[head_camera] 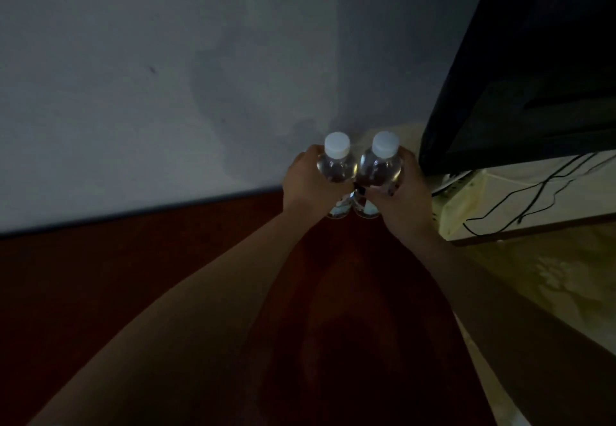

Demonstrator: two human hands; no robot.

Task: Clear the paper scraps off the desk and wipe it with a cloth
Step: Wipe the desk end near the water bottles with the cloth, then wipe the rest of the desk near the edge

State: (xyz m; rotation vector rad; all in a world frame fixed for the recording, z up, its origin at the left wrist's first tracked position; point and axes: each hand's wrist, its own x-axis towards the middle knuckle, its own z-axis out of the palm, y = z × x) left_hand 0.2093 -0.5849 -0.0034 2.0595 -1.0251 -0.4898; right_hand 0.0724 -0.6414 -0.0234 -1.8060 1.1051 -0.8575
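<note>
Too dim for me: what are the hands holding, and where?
The left hand grips the left water bottle, the right hand the right water bottle, each round its upper body.

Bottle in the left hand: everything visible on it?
The left bottle is clear plastic with a white cap, closed, and a label low down, too blurred to read. It is roughly upright at the back of the desk by the wall. The left hand grips its side; its other side touches the second bottle. Base contact with the desk is unclear.
</note>
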